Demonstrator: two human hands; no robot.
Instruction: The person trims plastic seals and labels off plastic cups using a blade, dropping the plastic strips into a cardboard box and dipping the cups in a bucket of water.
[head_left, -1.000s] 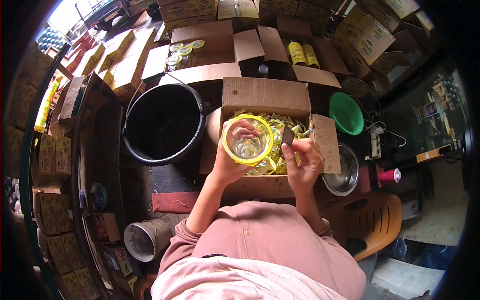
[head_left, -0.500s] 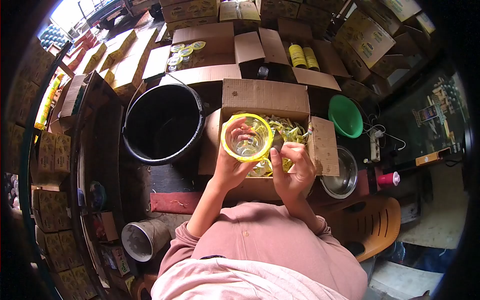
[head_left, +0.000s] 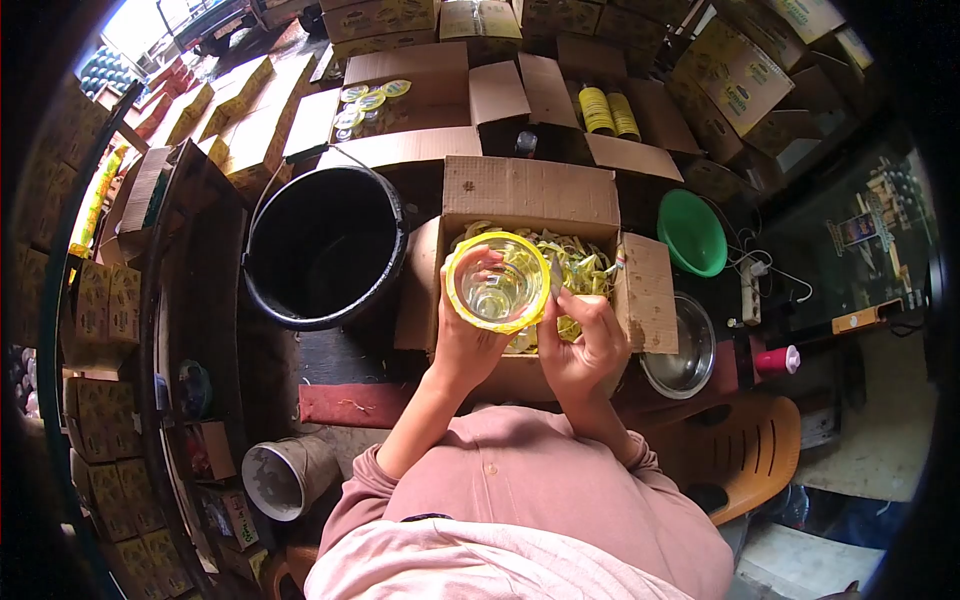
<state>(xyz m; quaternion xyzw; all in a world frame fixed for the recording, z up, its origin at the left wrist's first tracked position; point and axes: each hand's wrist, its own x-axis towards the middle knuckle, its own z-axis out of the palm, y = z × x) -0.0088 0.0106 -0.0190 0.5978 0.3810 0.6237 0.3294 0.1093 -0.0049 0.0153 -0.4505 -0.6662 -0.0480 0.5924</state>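
Observation:
A clear plastic cup (head_left: 497, 283) with a yellow rim is in my left hand (head_left: 465, 350), its round end tilted up toward me. The fingers wrap around the cup's side and partly show through the clear plastic. Close to the rim's right side, my right hand (head_left: 585, 345) pinches a small grey blade (head_left: 556, 273) between thumb and fingers, tip pointing up. Whether the blade touches the rim, I cannot tell. Below both hands stands an open cardboard box (head_left: 530, 190) holding many yellow and clear plastic trimmings (head_left: 585, 265).
A black bucket (head_left: 262, 290) stands left of the box. To the right are a green bowl (head_left: 690, 232), a metal bowl (head_left: 708, 350) and a pink spool (head_left: 775, 361). Behind, one open carton (head_left: 405, 65) contains lidded cups (head_left: 370, 100); another holds yellow cup stacks (head_left: 597, 108).
The cup has shifted slightly right and down and appears turned in my left hand. The blade now points up more visibly beside the rim. A yellow strip below the cup no longer shows clearly.

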